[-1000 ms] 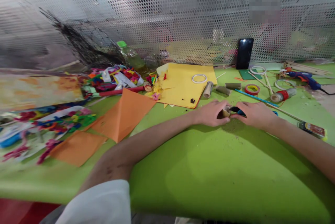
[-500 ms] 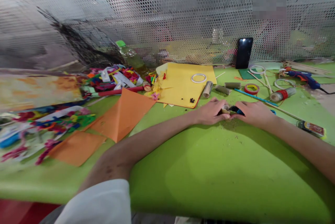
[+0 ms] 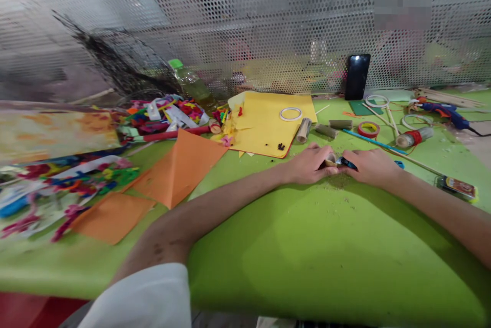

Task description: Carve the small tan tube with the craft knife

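My left hand (image 3: 310, 164) grips a short piece of bamboo (image 3: 330, 159) and presses it down on the green table (image 3: 307, 251). My right hand (image 3: 370, 166) holds a small blue-handled cutting tool (image 3: 346, 163) whose dark tip meets the end of the bamboo piece. Both hands rest on the table, close together, just in front of the yellow paper sheet (image 3: 264, 123). Fine shavings (image 3: 339, 180) lie on the table under the hands.
Several bamboo pieces (image 3: 304, 130), tape rolls (image 3: 368, 129), thin sticks (image 3: 391, 118), a glue gun (image 3: 445, 111) and a black phone (image 3: 356, 77) lie behind the hands. Orange paper (image 3: 180, 167) and a heap of coloured scraps (image 3: 169, 113) fill the left. A perforated metal screen (image 3: 245, 21) closes the back.
Both hands stay pressed together on the bamboo piece. They have shifted very slightly away from me, and the tool's blade is now more hidden between the fingers.
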Available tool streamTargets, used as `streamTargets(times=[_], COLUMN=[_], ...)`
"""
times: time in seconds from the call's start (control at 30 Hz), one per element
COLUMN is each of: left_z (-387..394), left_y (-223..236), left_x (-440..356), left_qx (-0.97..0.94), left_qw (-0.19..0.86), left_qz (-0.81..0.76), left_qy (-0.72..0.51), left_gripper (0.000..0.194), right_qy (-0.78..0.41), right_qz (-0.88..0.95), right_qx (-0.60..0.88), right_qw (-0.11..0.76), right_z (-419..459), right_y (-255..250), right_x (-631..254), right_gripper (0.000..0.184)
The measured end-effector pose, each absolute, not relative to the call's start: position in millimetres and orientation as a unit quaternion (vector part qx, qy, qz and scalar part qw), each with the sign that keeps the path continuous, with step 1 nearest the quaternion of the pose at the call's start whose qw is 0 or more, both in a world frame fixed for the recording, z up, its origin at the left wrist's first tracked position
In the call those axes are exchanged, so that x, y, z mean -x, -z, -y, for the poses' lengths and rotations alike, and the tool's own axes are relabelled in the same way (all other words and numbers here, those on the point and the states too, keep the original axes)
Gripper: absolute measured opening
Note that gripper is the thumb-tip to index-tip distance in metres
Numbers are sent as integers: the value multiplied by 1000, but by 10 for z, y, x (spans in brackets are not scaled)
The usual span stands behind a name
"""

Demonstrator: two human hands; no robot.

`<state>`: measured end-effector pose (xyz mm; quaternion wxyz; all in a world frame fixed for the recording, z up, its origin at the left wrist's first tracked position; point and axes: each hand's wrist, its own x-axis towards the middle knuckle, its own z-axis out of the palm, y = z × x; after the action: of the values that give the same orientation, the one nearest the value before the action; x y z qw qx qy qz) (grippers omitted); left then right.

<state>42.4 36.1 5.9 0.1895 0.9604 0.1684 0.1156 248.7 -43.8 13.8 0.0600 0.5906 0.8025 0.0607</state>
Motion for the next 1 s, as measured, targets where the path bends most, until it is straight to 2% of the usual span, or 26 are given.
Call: streamTargets(times=[0.3, 0.77, 1.0], left_z=[-370, -382, -340], left_y=[-64, -39, -71], left_x=[-424, -424, -438], left_qx=[-960, -958, -958], left_qw=[182, 187, 185], left_qz=[-183, -182, -185], left_qy=[-105, -115, -114], left_gripper=[65, 63, 55], right_qy=[-114, -106, -87], right_qz=[-792, -788, -787], right_qx=[-596, -603, -608], right_qw=[66, 59, 51], right_z=[421, 447, 451], right_y=[-152, -162, -102], right_x=[-2488, -2470, -2490], right_gripper=[51, 38, 48])
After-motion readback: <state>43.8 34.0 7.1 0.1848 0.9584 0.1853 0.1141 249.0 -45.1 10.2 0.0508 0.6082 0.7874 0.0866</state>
